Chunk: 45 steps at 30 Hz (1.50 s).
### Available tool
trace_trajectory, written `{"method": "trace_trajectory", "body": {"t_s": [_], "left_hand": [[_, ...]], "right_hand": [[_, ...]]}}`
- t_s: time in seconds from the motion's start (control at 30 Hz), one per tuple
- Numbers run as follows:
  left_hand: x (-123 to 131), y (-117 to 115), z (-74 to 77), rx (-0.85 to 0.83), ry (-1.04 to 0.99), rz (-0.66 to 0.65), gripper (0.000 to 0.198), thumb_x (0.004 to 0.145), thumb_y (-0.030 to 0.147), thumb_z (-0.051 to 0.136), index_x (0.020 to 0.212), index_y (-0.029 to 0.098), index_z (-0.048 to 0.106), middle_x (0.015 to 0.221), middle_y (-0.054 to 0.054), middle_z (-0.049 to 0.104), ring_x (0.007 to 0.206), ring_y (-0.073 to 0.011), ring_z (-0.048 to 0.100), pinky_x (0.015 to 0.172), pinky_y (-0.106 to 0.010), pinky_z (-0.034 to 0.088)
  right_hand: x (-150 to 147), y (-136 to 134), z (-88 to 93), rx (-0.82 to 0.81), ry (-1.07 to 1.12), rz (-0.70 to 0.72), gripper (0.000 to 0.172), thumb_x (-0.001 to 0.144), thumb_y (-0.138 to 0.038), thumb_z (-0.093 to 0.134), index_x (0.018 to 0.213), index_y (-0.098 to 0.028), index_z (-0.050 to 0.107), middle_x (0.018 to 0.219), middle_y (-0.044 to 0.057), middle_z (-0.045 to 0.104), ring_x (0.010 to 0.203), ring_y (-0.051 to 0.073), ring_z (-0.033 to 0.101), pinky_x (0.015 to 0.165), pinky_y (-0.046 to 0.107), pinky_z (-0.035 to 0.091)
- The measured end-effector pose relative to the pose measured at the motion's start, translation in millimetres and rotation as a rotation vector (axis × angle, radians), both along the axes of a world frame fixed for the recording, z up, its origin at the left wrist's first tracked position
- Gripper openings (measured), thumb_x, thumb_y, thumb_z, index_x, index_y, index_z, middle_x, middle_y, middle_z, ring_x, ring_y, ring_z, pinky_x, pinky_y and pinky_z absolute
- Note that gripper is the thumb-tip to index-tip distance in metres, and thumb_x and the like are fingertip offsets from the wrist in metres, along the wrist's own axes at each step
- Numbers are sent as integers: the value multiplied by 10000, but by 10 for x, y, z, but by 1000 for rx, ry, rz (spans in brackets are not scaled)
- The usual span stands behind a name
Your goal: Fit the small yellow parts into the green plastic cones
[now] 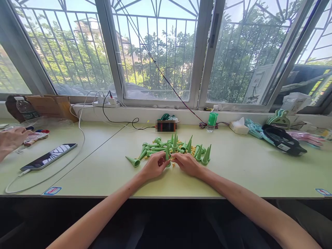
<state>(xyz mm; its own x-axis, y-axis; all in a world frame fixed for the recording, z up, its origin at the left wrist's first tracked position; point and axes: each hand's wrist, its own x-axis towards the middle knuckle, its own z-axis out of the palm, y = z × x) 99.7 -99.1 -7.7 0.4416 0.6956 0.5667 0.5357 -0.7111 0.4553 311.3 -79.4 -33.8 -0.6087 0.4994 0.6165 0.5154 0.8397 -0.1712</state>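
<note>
My left hand (155, 165) is closed around a green plastic cone-shaped spike (167, 152), which stands point up between thumb and fingers. Close beside it, my right hand (188, 164) pinches a small yellow piece (173, 157) near the cone's side; the fingers partly hide it. Just beyond both hands lies a pile of similar green cones (158, 145), some upright and others on their sides. Small yellow pieces (194, 149) are scattered among them. One cone (133, 161) lies apart at the pile's left end.
A phone (49, 156) on a white cable and another person's hand (14, 138) are at the left. Behind the pile are a dark device (166, 126) and a green-labelled bottle (212, 119). Tissues (239, 126) and a black strapped item (282, 138) lie to the right.
</note>
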Motion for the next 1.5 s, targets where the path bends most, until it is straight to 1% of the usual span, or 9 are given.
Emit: {"method": "trace_trajectory", "body": {"t_s": [0.63, 0.9, 0.97, 1.07, 1.13, 1.2, 1.3, 1.4, 1.5], "left_hand": [[-13, 22, -41, -3, -2, -69, 307, 906, 277, 574, 662, 164, 426, 713, 19, 415, 597, -88, 382, 547, -235, 322], [-17, 18, -23, 30, 4, -76, 264, 912, 270, 568, 682, 161, 498, 722, 11, 423, 603, -94, 385, 556, -232, 332], [-18, 18, -25, 31, 13, -72, 230, 923, 278, 558, 725, 161, 548, 731, 7, 432, 606, -96, 389, 563, -230, 341], [-20, 20, -28, 20, 22, -80, 164, 945, 276, 530, 875, 176, 640, 771, -7, 472, 617, -99, 412, 574, -228, 357], [-21, 21, -28, 20, 20, -89, 169, 952, 271, 520, 981, 196, 668, 800, -16, 499, 627, -102, 432, 582, -229, 367], [-22, 24, -28, 23, 19, -92, 185, 951, 270, 522, 1027, 206, 678, 810, -22, 514, 629, -105, 443, 586, -231, 376], [-22, 30, -38, 32, 20, -78, 191, 954, 271, 513, 1029, 205, 676, 798, -22, 514, 623, -109, 445, 586, -236, 379], [-18, 39, -58, 44, 12, -50, 185, 961, 278, 497, 1016, 197, 653, 788, -18, 509, 617, -110, 445, 582, -239, 373], [-8, 46, -67, 50, 3, -14, 168, 957, 275, 494, 887, 180, 614, 758, -8, 500, 608, -112, 440, 576, -245, 364]], "right_hand": [[10, -12, 43, -37, -74, -7, 161, 1028, -231, 409, 995, -179, 558, 896, 67, 648, 763, 170, 615, 657, 259, 418], [4, -23, 60, -29, -83, -11, 184, 1025, -222, 404, 917, -181, 546, 849, 54, 626, 729, 168, 598, 648, 266, 413], [5, -20, 59, -18, -95, -19, 205, 1025, -219, 394, 881, -184, 535, 821, 46, 618, 707, 164, 588, 637, 266, 405], [4, -13, 53, -6, -107, -35, 212, 1020, -199, 392, 848, -186, 516, 788, 36, 608, 676, 158, 573, 626, 265, 391], [5, -10, 50, -7, -111, -43, 212, 1016, -189, 395, 836, -188, 507, 765, 28, 601, 649, 152, 560, 614, 264, 379], [6, -11, 49, -14, -114, -53, 218, 1014, -186, 398, 822, -190, 502, 739, 18, 592, 615, 144, 541, 596, 262, 363], [5, -19, 50, -24, -109, -64, 232, 1018, -198, 399, 812, -191, 505, 718, 10, 588, 586, 138, 525, 580, 261, 347], [-5, -28, 54, -32, -87, -70, 265, 1033, -244, 387, 809, -190, 518, 731, 18, 601, 620, 145, 552, 599, 261, 363], [-18, -39, 59, -48, -58, -83, 284, 1044, -280, 368, 838, -190, 542, 763, 28, 625, 673, 152, 592, 630, 258, 391]]}}
